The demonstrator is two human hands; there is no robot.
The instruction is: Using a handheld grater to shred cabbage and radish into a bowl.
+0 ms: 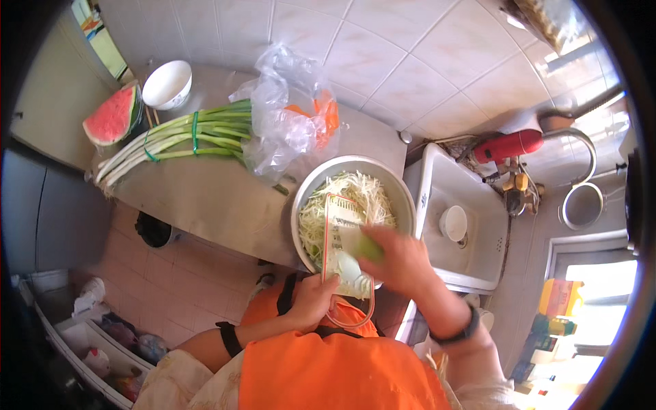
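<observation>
My left hand (313,302) grips the lower end of a flat grater (335,256), whose upper part slants over a metal bowl (302,200). Pale green and white vegetable shreds (359,189) heap up inside the bowl. Pressed against the grater's face is a piece of green vegetable (370,249), blurred and mostly covered by my right hand (402,256), which is closed around it. A few bits of shredded vegetable cling to the grater near my left thumb.
On the metal counter (205,179) lie a bundle of scallions (205,128), clear plastic bags (287,128), a cut watermelon (114,118) and a white bowl (168,84). To the right, a sink (476,261) holds a small white bowl (453,223). A dark bin (154,229) stands below.
</observation>
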